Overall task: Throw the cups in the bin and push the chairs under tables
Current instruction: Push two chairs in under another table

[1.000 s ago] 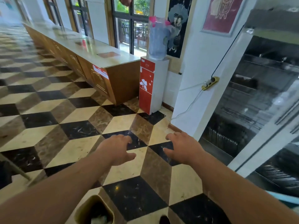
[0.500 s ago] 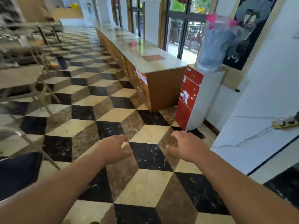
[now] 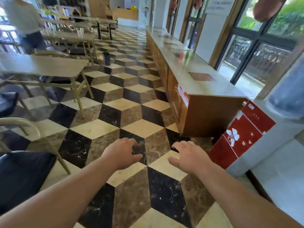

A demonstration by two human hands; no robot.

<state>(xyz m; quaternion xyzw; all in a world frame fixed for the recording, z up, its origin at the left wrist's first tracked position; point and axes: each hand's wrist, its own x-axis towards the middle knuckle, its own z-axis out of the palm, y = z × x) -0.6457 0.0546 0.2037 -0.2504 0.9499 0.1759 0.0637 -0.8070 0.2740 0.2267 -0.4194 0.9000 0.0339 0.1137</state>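
My left hand (image 3: 122, 153) and my right hand (image 3: 189, 156) are held out over the patterned floor, both empty with fingers loosely curled and apart. A chair with a dark blue seat (image 3: 23, 175) and a beige metal frame stands at the lower left, away from any table. A beige table (image 3: 46, 65) stands at the left, with more dark-seated chairs around it. Further back, another table (image 3: 69, 36) carries a clear cup (image 3: 80, 32). A dark bin (image 3: 107, 58) stands on the floor past the tables. No cup is in either hand.
A long wooden counter (image 3: 194, 76) runs along the windows on the right. A red-and-white water dispenser (image 3: 243, 134) stands at its near end. A person (image 3: 24, 23) stands at the far left by the tables. An aisle of tiled floor runs between the tables and the counter.
The view has swung left and upward, away from the steel rack and the bin near my feet, bringing the tables and chairs into sight. Both hands stay out in front, empty.
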